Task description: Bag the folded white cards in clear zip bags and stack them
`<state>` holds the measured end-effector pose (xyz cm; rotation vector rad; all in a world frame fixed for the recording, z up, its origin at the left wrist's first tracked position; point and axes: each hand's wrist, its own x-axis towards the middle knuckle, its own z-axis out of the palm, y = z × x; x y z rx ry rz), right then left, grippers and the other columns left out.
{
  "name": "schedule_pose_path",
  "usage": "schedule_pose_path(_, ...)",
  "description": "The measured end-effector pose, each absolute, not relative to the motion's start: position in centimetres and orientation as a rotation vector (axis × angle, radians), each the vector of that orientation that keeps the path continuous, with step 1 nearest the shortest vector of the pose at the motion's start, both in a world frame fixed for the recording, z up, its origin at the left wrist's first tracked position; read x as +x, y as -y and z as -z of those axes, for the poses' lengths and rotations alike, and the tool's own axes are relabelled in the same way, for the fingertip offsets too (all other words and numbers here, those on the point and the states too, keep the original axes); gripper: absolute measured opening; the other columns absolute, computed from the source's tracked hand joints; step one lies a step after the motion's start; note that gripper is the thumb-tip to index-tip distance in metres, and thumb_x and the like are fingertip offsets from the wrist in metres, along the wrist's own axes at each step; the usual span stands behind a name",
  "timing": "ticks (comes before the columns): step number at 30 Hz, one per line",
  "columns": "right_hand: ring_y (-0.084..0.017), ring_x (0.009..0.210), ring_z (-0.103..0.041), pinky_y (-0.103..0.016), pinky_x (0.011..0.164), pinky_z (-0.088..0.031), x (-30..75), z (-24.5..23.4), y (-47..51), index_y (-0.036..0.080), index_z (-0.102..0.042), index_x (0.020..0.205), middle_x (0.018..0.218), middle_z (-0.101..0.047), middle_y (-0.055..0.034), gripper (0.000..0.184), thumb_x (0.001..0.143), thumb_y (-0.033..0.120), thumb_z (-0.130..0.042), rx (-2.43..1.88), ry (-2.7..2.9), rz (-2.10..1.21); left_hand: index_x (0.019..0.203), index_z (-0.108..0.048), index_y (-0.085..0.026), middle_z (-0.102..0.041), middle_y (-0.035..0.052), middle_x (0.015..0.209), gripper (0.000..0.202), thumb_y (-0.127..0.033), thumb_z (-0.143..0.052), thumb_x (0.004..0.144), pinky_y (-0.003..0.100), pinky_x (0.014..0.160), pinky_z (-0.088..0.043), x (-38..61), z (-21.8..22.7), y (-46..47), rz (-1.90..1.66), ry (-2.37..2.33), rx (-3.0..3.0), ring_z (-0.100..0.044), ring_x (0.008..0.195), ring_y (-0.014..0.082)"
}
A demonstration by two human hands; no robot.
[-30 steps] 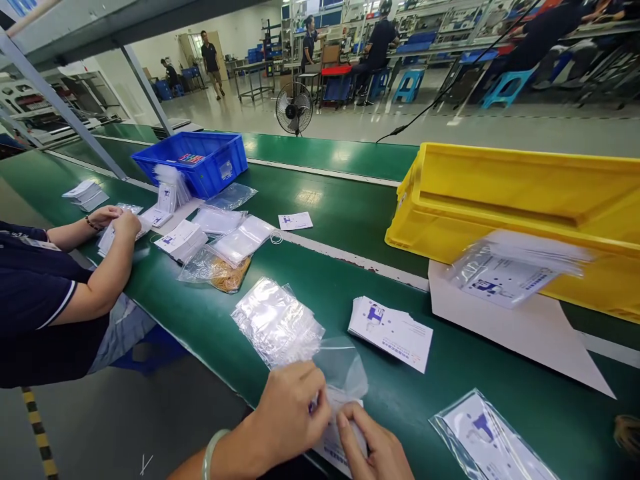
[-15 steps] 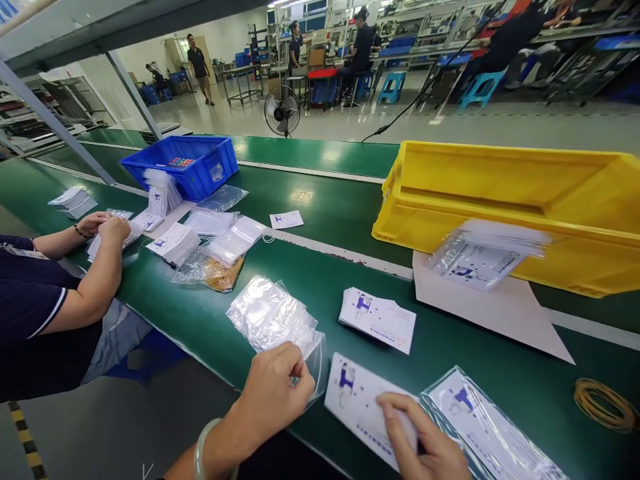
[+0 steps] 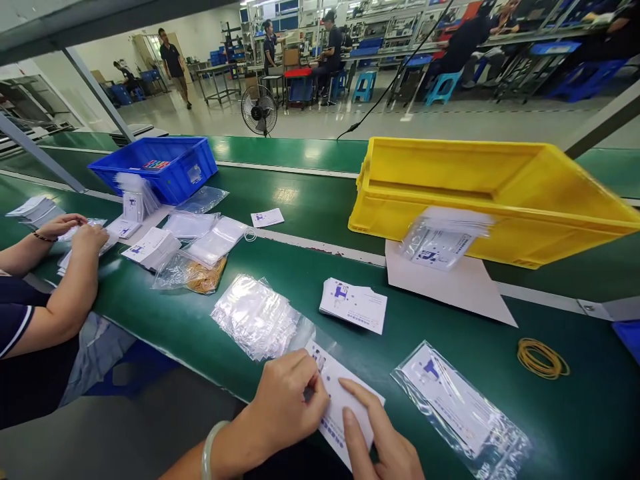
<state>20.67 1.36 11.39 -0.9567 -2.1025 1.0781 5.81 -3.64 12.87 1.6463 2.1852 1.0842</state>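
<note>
My left hand [image 3: 293,400], with a pale bangle at the wrist, is closed in a pinch at the left end of a white printed card [image 3: 353,393]. A clear plastic bag [image 3: 304,333] shows just beyond these fingers; its pinched edge is mostly hidden. My right hand [image 3: 383,437] grips the same card, its fingers lying across the printed face. Beyond my left hand is a pile of clear bags [image 3: 257,317]. A stack of similar cards [image 3: 354,303] lies ahead. To the right are bagged cards [image 3: 455,400].
A yellow bin [image 3: 480,220] stands at the back right, with a bundle of filled bags [image 3: 440,240] against it on a cardboard sheet [image 3: 450,287]. Rubber bands [image 3: 543,358] lie at right. A co-worker's hands [image 3: 83,233] work at left near a blue bin [image 3: 185,177].
My hands have come together, bringing the card left to the clear bag at my left fingers. The view has shifted right, so the bench things appear further left.
</note>
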Motion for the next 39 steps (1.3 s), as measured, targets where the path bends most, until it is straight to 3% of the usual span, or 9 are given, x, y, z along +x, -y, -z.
schedule_pose_path(3,-0.019,0.053,-0.070,-0.026,0.051,-0.057,20.3,-11.6,-1.8,0.022,-0.054,0.135,0.086,-0.078,-0.0056,0.045,0.101,0.049,-0.042,-0.896,2.124,-1.100,0.060,-0.035,-0.020,-0.046,-0.0026,0.056,0.021,-0.012,-0.047,0.075,0.024,0.050,-0.030,5.4,-13.5,3.7,-1.142,-2.025,1.512,-0.041,0.051,0.0105)
schedule_pose_path(6,-0.017,0.056,-0.067,-0.029,0.059,-0.059,20.9,-11.8,-2.4,0.025,-0.049,0.138,0.091,-0.075,-0.0069,0.041,0.102,0.044,-0.042,-0.770,2.019,-1.016,0.057,-0.039,-0.020,-0.046,-0.0030,0.054,0.020,-0.016,-0.050,0.073,0.023,0.049,-0.031,4.7,-14.5,3.8,-1.238,-1.928,1.223,-0.042,0.050,0.0098)
schedule_pose_path(12,-0.031,0.093,-0.075,-0.039,0.075,-0.064,20.3,-10.7,-3.0,0.015,-0.043,0.143,0.118,-0.071,-0.0175,0.065,0.090,0.047,-0.063,-0.529,2.198,-0.806,0.061,-0.047,-0.019,-0.055,0.0003,0.057,0.027,-0.033,-0.057,0.082,0.024,0.054,-0.044,4.9,-15.6,3.3,-1.370,-1.551,0.837,-0.052,0.053,0.0122)
schedule_pose_path(15,-0.024,0.089,-0.076,-0.031,0.074,-0.063,19.7,-10.4,-3.1,0.018,-0.056,0.127,0.109,-0.075,-0.0130,0.032,0.095,0.022,-0.053,-0.566,2.153,-0.806,0.066,-0.055,-0.018,-0.060,0.0027,0.067,0.023,-0.029,-0.057,0.087,0.027,0.066,-0.049,4.8,-15.7,3.5,-1.396,-1.568,1.056,-0.057,0.065,0.0149)
schedule_pose_path(17,-0.020,0.079,-0.076,-0.026,0.070,-0.061,19.8,-10.7,-3.3,0.021,-0.063,0.109,0.094,-0.078,-0.0082,0.019,0.096,0.017,-0.050,-0.642,2.080,-0.881,0.086,-0.064,-0.018,-0.064,0.0066,0.088,0.007,-0.025,-0.064,0.084,0.032,0.081,-0.049,4.2,-15.6,3.8,-1.433,-1.740,1.215,-0.060,0.084,0.0196)
schedule_pose_path(20,-0.019,0.072,-0.075,-0.024,0.068,-0.060,20.3,-11.4,-3.6,0.023,-0.068,0.097,0.085,-0.077,-0.0051,0.016,0.095,0.019,-0.052,-0.696,2.008,-0.992,0.119,-0.060,-0.021,-0.061,0.0110,0.117,0.047,-0.025,-0.076,0.076,0.037,0.093,-0.047,3.0,-15.3,4.3,-1.374,-1.830,1.362,-0.056,0.106,0.0243)
schedule_pose_path(25,-0.021,0.079,-0.076,-0.027,0.069,-0.060,20.8,-12.3,-4.1,0.022,-0.068,0.095,0.089,-0.078,-0.0066,0.020,0.092,0.011,-0.052,-0.528,2.034,-1.122,0.087,-0.070,-0.019,-0.069,0.0041,0.078,0.006,-0.024,-0.066,0.089,0.029,0.075,-0.048,2.0,-15.4,4.2,-1.217,-1.544,1.512,-0.061,0.077,0.0174)
schedule_pose_path(32,-0.016,0.068,-0.073,-0.022,0.065,-0.058,20.9,-13.6,-5.2,0.021,-0.067,0.087,0.079,-0.077,-0.0026,0.022,0.088,0.006,-0.051,-0.329,2.198,-1.110,0.076,-0.067,-0.018,-0.068,0.0048,0.069,0.018,-0.019,-0.058,0.091,0.030,0.070,-0.046,2.1,-15.9,4.1,-1.140,-1.480,1.649,-0.058,0.069,0.0168)
schedule_pose_path(39,-0.014,0.064,-0.067,-0.023,0.060,-0.051,20.8,-13.6,-5.3,0.022,-0.061,0.094,0.078,-0.073,-0.0019,0.020,0.094,0.009,-0.046,-0.234,2.344,-1.086,0.080,-0.065,-0.017,-0.066,0.0027,0.071,0.015,-0.016,-0.056,0.091,0.026,0.065,-0.043,2.5,-15.6,3.7,-1.018,-1.405,1.783,-0.057,0.068,0.0144)
